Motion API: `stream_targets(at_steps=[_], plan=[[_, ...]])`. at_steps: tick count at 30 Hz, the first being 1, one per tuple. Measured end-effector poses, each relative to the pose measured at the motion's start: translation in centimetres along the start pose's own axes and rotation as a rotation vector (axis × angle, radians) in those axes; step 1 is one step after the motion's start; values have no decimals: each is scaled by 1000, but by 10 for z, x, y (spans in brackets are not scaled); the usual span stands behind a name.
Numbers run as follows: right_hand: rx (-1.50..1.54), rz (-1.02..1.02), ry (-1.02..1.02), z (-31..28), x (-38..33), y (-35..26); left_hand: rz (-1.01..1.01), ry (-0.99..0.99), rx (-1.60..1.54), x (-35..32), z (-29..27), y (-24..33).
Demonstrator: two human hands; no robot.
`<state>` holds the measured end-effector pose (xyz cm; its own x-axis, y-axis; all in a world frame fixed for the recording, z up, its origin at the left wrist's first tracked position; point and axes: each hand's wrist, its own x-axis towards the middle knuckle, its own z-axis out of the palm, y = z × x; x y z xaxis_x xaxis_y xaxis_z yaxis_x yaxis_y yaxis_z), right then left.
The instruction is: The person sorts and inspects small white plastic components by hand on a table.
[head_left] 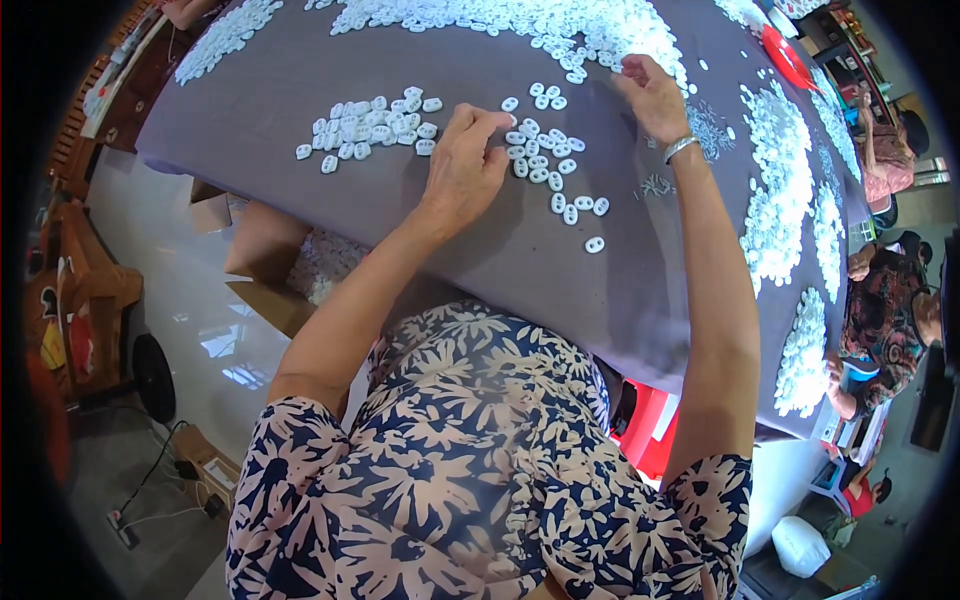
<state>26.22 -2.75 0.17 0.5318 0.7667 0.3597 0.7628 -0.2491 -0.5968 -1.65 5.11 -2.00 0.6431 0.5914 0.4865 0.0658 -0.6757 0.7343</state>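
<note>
My left hand (465, 165) is over the purple-grey tablecloth, between two loose groups of small white oval pieces, each with two holes. Its index fingertip touches a white piece at the edge of the nearer right group (538, 150), and the thumb stands apart below. Left of the hand lies the other group (370, 125). My right hand (655, 100) reaches to the near edge of the big heap of white pieces (620, 35). Its fingers are bent, thumb and fingers apart, with no piece visible between them. A bracelet circles that wrist.
Small grey pins (708, 130) lie scattered right of my right hand. More white heaps (780, 180) and a red tray (788, 58) are along the right side. An open cardboard box (270, 240) stands below the table's left edge. Other people (890, 310) sit at the right.
</note>
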Motion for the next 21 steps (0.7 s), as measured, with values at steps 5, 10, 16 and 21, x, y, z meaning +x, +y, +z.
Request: stream_targets(at_steps=[5,10,16,21], plan=[[-462,-130,51,24,43,15,-118,-34,-46,1,-6,5],[-593,-169,45,48,70,13,-136,-33,-75,-1,-10,8],[-577,-182,16,75,98,-3,-137,-57,-60,2,-13,14],[-551,-167,66,100,104,-34,-145,-67,-57,4,-17,18]])
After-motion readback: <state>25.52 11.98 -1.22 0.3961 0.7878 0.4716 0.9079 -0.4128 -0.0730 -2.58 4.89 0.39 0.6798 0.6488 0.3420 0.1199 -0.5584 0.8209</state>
